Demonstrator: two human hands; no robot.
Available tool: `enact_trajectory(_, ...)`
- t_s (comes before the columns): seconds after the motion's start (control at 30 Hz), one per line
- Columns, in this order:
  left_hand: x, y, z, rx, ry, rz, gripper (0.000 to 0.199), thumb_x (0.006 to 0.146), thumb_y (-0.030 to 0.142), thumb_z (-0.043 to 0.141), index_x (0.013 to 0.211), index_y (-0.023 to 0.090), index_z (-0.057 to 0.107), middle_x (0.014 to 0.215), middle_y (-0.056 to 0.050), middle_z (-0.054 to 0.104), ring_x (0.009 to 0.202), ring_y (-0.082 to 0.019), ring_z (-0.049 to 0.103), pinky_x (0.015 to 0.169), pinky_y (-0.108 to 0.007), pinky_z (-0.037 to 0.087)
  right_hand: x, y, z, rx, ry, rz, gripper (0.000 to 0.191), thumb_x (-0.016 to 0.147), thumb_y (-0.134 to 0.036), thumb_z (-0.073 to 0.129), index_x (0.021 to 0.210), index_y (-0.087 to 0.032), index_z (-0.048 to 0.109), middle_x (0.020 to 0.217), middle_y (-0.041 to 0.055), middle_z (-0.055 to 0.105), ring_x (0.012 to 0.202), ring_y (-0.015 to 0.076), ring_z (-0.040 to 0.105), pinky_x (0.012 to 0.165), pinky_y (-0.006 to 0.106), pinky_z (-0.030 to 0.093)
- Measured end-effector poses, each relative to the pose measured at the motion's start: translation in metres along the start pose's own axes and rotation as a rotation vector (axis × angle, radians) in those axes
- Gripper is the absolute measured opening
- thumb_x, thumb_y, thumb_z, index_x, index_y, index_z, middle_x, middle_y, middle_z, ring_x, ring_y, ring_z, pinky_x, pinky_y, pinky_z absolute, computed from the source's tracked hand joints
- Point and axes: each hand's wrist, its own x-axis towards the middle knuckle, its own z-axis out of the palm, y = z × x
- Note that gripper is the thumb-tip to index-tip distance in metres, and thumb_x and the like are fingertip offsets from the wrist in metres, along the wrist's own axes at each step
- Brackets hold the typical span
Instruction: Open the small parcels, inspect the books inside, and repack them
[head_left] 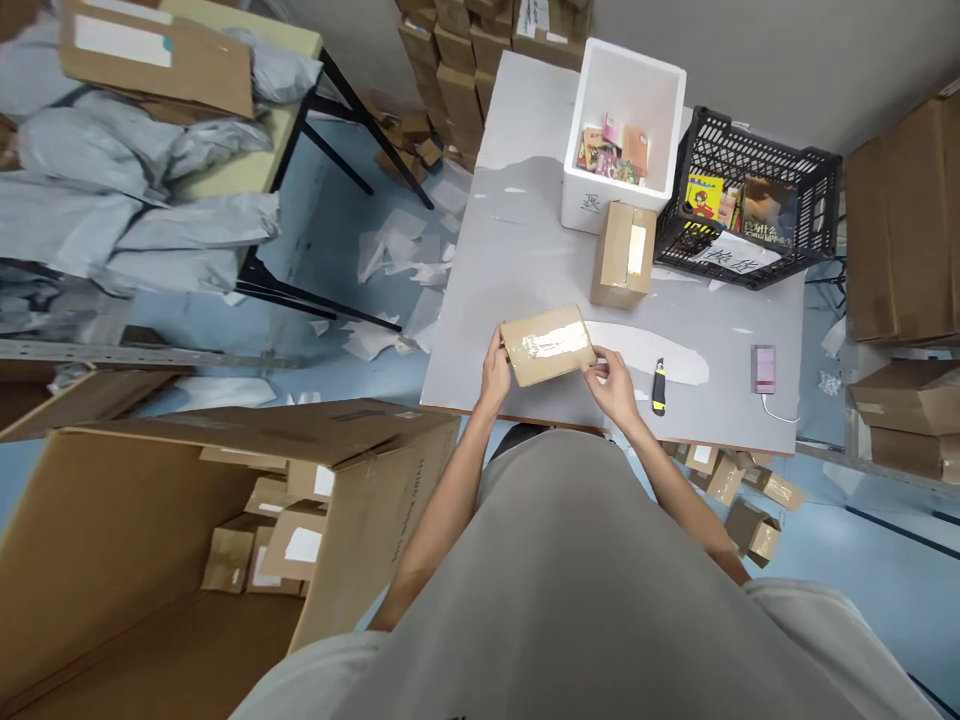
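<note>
A small brown cardboard box (pixel 536 368) with shiny tape on its top is held over the near part of the grey table (pixel 487 260). My left hand (pixel 496 372) grips its left end, and my right hand (pixel 611 384) pinches its lower right corner. Just right of my right hand lies a black and yellow utility knife (pixel 658 388). Behind the held box, a second taped box (pixel 616 268) stands against a white foam bin (pixel 581 200). A white paper sheet (pixel 660 352) lies flat beside the held box.
A black plastic crate (pixel 821 215) with books is at the back right. A phone (pixel 763 370) with a cable lies on the right side. A large open carton (pixel 382 500) with small boxes stands at lower left. Grey bags (pixel 97 150) cover another table at upper left.
</note>
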Motion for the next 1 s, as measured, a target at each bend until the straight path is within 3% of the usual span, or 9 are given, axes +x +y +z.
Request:
enact_trajectory(0.1, -0.002, -0.001, 0.011, -0.002, -0.050, -0.028, 0.064, 0.106, 0.046, 0.051, 0.162, 0.020, 0.067, 0.172, -0.011, 0.065, 0.161, -0.032, 0.059, 0.136, -0.043, 0.046, -0.036, 0.000, -0.011, -0.048, 0.019, 0.047, 0.044, 0.102, -0.058, 0.069, 0.133, -0.026, 0.071, 0.137, 0.0161, 0.076, 0.098, 0.0274, 0.081, 0.097, 0.048, 0.071)
enact_trajectory(0.17, -0.005, -0.003, 0.017, 0.001, -0.100, -0.045, 0.063, 0.103, 0.044, 0.053, 0.158, 0.019, 0.071, 0.168, -0.011, 0.069, 0.158, -0.032, 0.062, 0.136, -0.044, 0.047, -0.049, 0.003, -0.016, -0.120, -0.005, 0.125, 0.037, 0.102, -0.058, 0.066, 0.120, -0.026, 0.069, 0.126, 0.0136, 0.080, 0.088, 0.0261, 0.079, 0.088, 0.046, 0.069)
enact_trajectory(0.33, -0.017, -0.007, 0.022, 0.059, -0.092, -0.079, 0.056, 0.102, 0.045, 0.055, 0.145, 0.018, 0.079, 0.159, -0.012, 0.076, 0.153, -0.033, 0.066, 0.134, -0.045, 0.050, -0.055, 0.010, -0.023, -0.241, -0.126, 0.210, 0.037, 0.106, -0.063, 0.058, 0.091, -0.030, 0.059, 0.086, 0.0047, 0.077, 0.081, 0.0263, 0.072, 0.082, 0.038, 0.059)
enact_trajectory(0.53, -0.023, -0.002, 0.023, 0.129, -0.059, -0.129, 0.052, 0.104, 0.050, 0.056, 0.138, 0.019, 0.080, 0.146, -0.012, 0.081, 0.146, -0.033, 0.070, 0.128, -0.045, 0.054, -0.039, 0.013, -0.021, -0.309, -0.066, 0.237, 0.058, 0.106, -0.080, 0.058, 0.076, -0.030, 0.056, 0.087, 0.0072, 0.078, 0.087, 0.0289, 0.073, 0.090, 0.041, 0.059)
enact_trajectory(0.67, -0.026, -0.001, 0.026, 0.108, -0.055, -0.144, 0.048, 0.101, 0.047, 0.060, 0.136, 0.020, 0.080, 0.144, -0.012, 0.081, 0.141, -0.033, 0.073, 0.126, -0.046, 0.057, -0.033, 0.018, -0.026, -0.305, -0.051, 0.269, 0.062, 0.104, -0.083, 0.061, 0.072, -0.030, 0.055, 0.083, 0.0046, 0.076, 0.083, 0.0254, 0.070, 0.085, 0.036, 0.056)
enact_trajectory(0.83, -0.024, -0.012, 0.024, 0.022, -0.114, -0.239, 0.051, 0.096, 0.050, 0.072, 0.139, 0.024, 0.077, 0.149, -0.013, 0.078, 0.134, -0.031, 0.076, 0.116, -0.048, 0.065, -0.039, 0.036, -0.050, -0.240, -0.015, 0.354, 0.062, 0.098, -0.086, 0.066, 0.073, -0.029, 0.057, 0.079, 0.0028, 0.075, 0.081, 0.0236, 0.069, 0.080, 0.035, 0.054)
enact_trajectory(1.0, -0.014, -0.041, 0.029, 0.075, -0.093, -0.498, 0.041, 0.091, 0.046, 0.079, 0.124, 0.022, 0.077, 0.134, -0.016, 0.082, 0.124, -0.031, 0.079, 0.115, -0.052, 0.064, -0.051, 0.061, -0.084, -0.197, 0.150, 0.392, 0.062, 0.093, -0.088, 0.069, 0.082, -0.028, 0.067, 0.092, 0.0088, 0.081, 0.092, 0.0283, 0.076, 0.090, 0.041, 0.062)
